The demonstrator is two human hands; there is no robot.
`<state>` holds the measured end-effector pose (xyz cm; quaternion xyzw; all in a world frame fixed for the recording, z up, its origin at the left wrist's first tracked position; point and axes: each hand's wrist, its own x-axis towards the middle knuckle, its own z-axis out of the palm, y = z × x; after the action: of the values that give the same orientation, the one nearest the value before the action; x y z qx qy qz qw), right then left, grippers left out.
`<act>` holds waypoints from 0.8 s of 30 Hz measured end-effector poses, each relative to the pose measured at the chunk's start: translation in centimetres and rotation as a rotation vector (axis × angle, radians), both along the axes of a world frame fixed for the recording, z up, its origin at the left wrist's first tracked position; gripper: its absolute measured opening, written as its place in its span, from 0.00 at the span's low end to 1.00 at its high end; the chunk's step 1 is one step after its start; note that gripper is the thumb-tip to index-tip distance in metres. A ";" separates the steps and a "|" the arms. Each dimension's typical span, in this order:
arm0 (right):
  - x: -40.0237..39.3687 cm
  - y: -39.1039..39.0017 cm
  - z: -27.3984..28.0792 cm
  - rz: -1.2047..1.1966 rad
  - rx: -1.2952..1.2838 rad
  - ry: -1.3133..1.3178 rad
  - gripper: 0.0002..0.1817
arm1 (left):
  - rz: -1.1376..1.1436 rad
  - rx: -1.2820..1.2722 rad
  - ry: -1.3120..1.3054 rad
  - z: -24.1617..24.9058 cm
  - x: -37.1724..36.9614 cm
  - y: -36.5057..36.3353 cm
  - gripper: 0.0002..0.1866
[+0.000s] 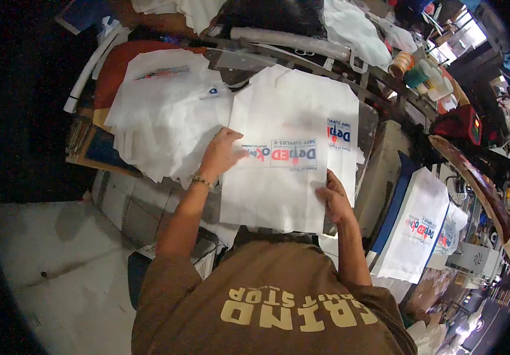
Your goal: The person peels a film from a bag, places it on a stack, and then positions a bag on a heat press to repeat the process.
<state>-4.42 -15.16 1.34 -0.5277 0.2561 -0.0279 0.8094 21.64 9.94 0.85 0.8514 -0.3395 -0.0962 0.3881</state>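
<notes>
A white printed sheet (272, 198), with blue and red lettering, lies in front of my body over another printed white piece (343, 106). My right hand (336, 198) pinches the sheet at its right edge, thumb on top. My left hand (224, 155) is over the sheet's left edge, fingers apart and slightly blurred, by the end of the lettering. To the left, a loose pile of white pieces (160, 112) is spread over the work surface, some with print showing.
A printed white piece (412, 228) rests on a blue-edged board at the right. Behind are a rolled plastic tube (290, 41), thread spools (417, 76) and a red device (459, 125). Tiled floor (59, 266) shows at lower left.
</notes>
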 end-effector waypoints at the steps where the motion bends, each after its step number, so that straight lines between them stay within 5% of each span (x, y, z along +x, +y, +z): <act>1: 0.0 0.1 -0.1 -0.003 -0.010 0.004 0.37 | -0.036 0.067 -0.293 0.0 -1.1 -0.2 0.28; 6: 0.2 0.2 0.1 0.017 -0.025 0.015 0.38 | 0.060 0.153 -0.305 -0.6 -2.3 -1.0 0.33; 14: 0.3 0.4 0.6 -0.036 0.004 0.052 0.38 | 0.102 0.058 -0.497 -1.9 -2.1 -2.1 0.05; 18: 0.1 0.0 -0.4 -0.012 0.017 0.047 0.38 | 0.031 0.146 -0.553 -2.2 -3.3 -1.9 0.03; 20: 0.1 0.1 -0.4 -0.012 -0.008 0.036 0.38 | 0.007 -0.098 -0.671 -2.5 -3.4 -1.5 0.03; 24: 0.3 0.0 -0.1 -0.007 0.044 0.065 0.37 | -0.097 -0.103 -0.663 -4.2 -3.6 -0.9 0.02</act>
<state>-4.14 -15.12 1.26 -0.5096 0.2849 -0.0079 0.8118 18.08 8.99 -3.33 0.7984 -0.4919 0.1849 0.2939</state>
